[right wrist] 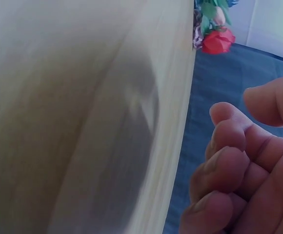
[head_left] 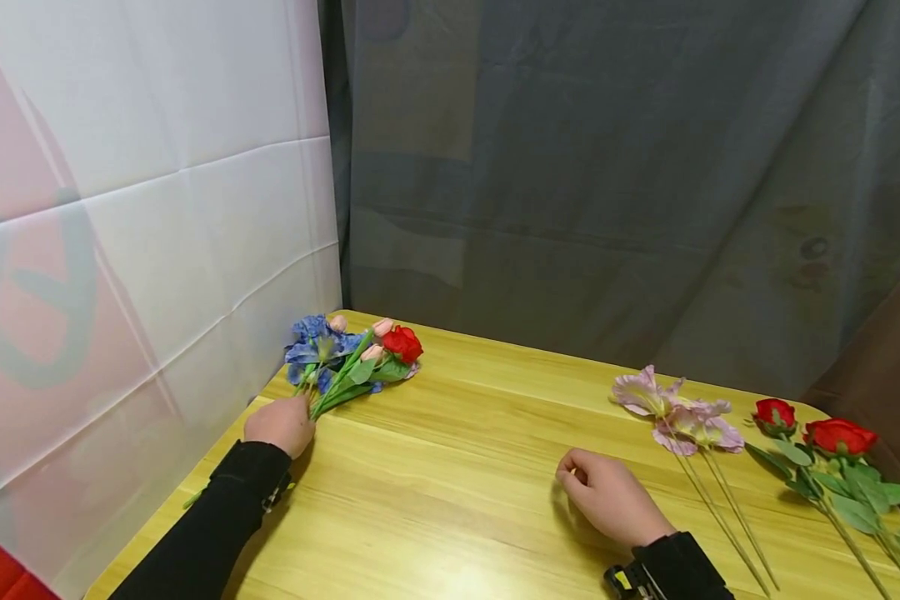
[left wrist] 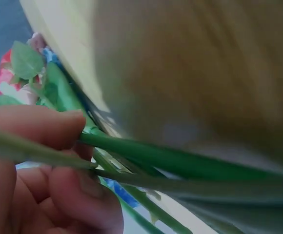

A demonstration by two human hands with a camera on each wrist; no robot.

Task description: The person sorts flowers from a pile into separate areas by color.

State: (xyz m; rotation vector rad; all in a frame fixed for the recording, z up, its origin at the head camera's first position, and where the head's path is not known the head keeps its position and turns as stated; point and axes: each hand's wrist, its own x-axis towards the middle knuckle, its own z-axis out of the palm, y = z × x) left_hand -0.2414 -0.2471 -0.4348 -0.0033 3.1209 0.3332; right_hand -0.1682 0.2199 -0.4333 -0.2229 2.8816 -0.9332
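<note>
At the left end of the table, my left hand (head_left: 281,425) grips the green stems (left wrist: 146,156) of a mixed bunch of artificial flowers. The bunch has blue blooms (head_left: 315,342), several pale pink tulip buds (head_left: 382,327) and a red rose (head_left: 402,343), all pointing away from me. In the left wrist view the thumb and fingers close round the stems. My right hand (head_left: 607,492) hovers over the middle right of the table, its fingers loosely curled with nothing between them. Nearest to it lie two pale purple flowers (head_left: 693,423) on thin stems.
Two red roses (head_left: 840,436) with leafy stems lie at the table's right edge. The wood-grain table (head_left: 450,425) meets a white printed cloth (head_left: 217,217) on the left and a dark grey curtain (head_left: 570,183) at the back. Brownish cloth (head_left: 877,350) hangs at the right.
</note>
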